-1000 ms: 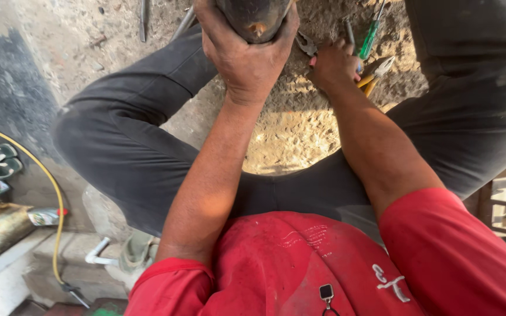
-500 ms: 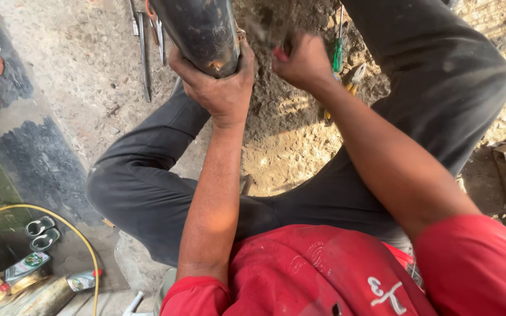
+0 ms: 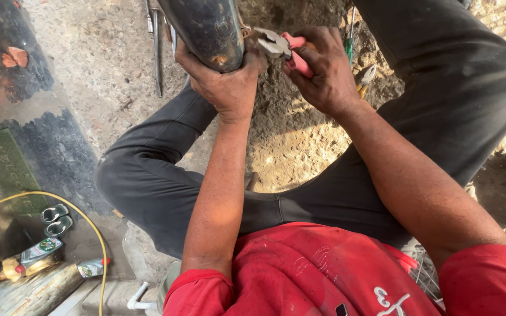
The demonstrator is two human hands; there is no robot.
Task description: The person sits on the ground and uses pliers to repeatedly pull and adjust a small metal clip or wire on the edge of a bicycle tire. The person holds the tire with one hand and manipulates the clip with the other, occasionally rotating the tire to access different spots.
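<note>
Left hand (image 3: 226, 82) wrapped from below around the dark pipe (image 3: 206, 29), fingers curled tight on its lower end; right hand (image 3: 323, 73) just beside the pipe, fist closed on the red handles of pliers (image 3: 279, 47); plier nose points at the pipe's edge, touching or nearly so, can't tell; pipe stands between the knees over dirt ground (image 3: 288, 140); green-handled screwdriver (image 3: 349, 47) and a second pair of pliers (image 3: 365, 76) lie beyond the right hand; yellow hose (image 3: 83, 216) and small bottles (image 3: 39, 251) well away from the pipe, near the frame's lower corner.

Sunlit dusty concrete ground (image 3: 89, 70); dark stained patch (image 3: 60, 152); green mat (image 3: 7, 169); yellow hose (image 3: 92, 234)
</note>
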